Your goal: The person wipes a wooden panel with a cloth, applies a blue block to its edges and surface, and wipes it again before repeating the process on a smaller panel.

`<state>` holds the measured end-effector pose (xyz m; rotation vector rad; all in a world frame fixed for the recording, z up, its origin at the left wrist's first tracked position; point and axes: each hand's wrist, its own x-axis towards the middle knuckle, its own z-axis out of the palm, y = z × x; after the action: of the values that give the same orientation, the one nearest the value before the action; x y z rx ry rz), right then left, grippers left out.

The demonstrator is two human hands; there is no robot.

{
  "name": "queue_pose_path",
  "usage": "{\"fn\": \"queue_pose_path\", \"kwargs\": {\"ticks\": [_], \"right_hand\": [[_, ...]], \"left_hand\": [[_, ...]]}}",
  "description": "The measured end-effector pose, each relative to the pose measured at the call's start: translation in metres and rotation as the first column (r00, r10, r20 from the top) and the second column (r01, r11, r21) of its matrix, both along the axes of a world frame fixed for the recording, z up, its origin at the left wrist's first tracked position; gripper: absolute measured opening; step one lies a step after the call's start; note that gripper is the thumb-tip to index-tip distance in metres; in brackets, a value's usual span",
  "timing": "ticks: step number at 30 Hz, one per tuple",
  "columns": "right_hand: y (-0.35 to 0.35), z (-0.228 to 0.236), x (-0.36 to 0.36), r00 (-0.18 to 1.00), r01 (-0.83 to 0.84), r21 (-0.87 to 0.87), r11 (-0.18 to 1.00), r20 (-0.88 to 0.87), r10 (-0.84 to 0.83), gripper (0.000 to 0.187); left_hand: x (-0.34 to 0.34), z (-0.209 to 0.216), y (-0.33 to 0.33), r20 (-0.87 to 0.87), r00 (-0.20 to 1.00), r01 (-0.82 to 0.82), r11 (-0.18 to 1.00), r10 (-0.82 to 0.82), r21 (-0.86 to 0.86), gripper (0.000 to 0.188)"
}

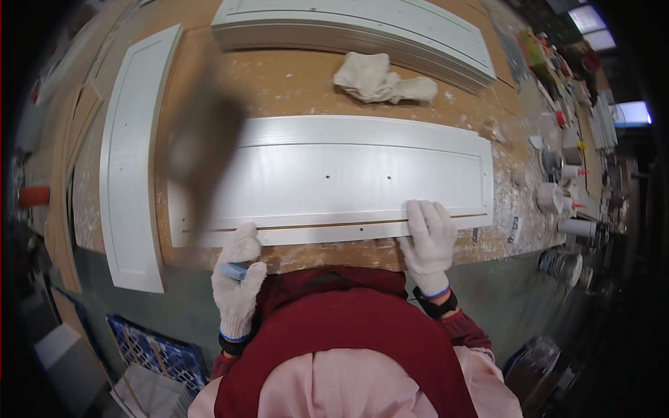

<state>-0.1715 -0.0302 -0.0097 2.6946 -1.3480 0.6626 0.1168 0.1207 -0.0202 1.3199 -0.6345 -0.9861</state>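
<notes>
A long white framed panel (293, 171) lies on the workbench before me, with small dark holes in its face and a narrow slit showing along its near strip. My left hand (235, 285), in a white knitted glove, is closed round a small light-blue piece (234, 271) whose kind I cannot make out; its fingertips meet the panel's near edge. Gloved likewise, my right hand (428, 240) rests with fingers stretched over the near edge toward the right end. A dark blurred shape (209, 132) close to the camera hides part of the panel's left side.
Another white panel (132, 160) lies at the left. Behind, more white panels (355, 24) are stacked, with a crumpled off-white cloth (376, 78) in front. Jars and bottles (550, 198) crowd the right side of the paint-spotted workbench (293, 83).
</notes>
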Motion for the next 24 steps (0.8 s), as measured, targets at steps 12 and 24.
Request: {"fn": "queue_pose_path", "kwargs": {"ticks": [12, 24], "right_hand": [[0.02, -0.004, -0.011, 0.988, -0.032, -0.08, 0.996, 0.15, 0.043, 0.049], [0.038, -0.015, -0.005, 0.989, 0.099, -0.207, 0.973, 0.132, -0.073, 0.046]], "left_hand": [[0.002, -0.024, 0.017, 0.179, 0.976, -0.114, 0.993, 0.12, -0.044, 0.028], [0.005, -0.016, 0.018, 0.223, 0.974, -0.035, 0.999, 0.034, 0.0, 0.052]]}}
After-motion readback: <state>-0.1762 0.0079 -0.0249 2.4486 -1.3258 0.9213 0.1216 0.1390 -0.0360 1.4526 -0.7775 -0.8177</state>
